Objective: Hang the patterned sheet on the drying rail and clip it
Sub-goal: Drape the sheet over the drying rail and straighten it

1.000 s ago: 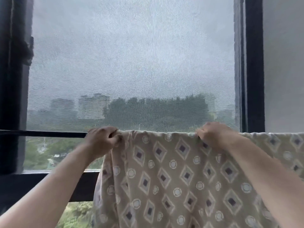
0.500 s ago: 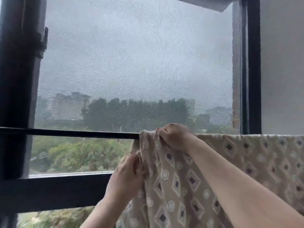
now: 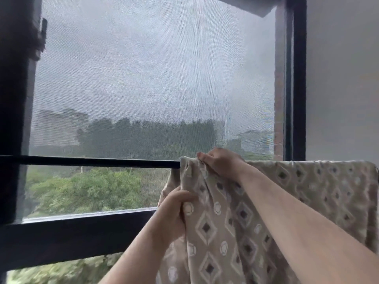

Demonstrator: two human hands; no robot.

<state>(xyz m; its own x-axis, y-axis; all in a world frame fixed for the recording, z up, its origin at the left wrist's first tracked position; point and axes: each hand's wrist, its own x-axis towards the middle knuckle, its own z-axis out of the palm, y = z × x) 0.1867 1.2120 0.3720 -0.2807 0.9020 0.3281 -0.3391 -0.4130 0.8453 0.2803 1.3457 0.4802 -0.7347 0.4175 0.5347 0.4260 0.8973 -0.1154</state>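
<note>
— Anything to read here?
— No words, numbers or brands. The sheet [image 3: 235, 222] carries only a print of diamonds and rings.
— And that pale tab near its top edge?
— A small tag [image 3: 188, 171] on the sheet, just below the rail [image 3: 92, 160]. It is too blurred to tell whether anything is printed on it.
</note>
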